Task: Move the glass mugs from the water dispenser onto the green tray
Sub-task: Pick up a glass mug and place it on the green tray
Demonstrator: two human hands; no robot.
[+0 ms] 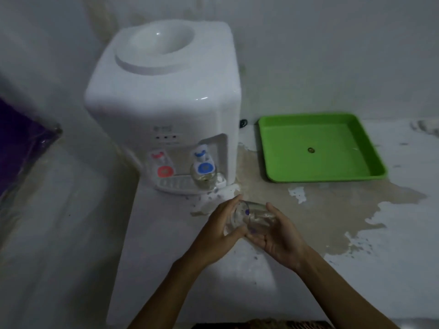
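Observation:
A clear glass mug [251,216] lies tilted on its side between both my hands, in front of the white water dispenser [164,103]. My left hand [219,230] grips its open end and my right hand [276,236] cups its body from the right. A second glass mug [204,178] stands upright on the dispenser's drip tray under the blue tap. The green tray [268,148] sits to the right of the dispenser with only a small dark spot at its middle.
The dispenser and tray rest on a white counter [356,269] with a large patch of worn, peeled paint. A purple object [19,138] sits at the far left. The wall stands right behind.

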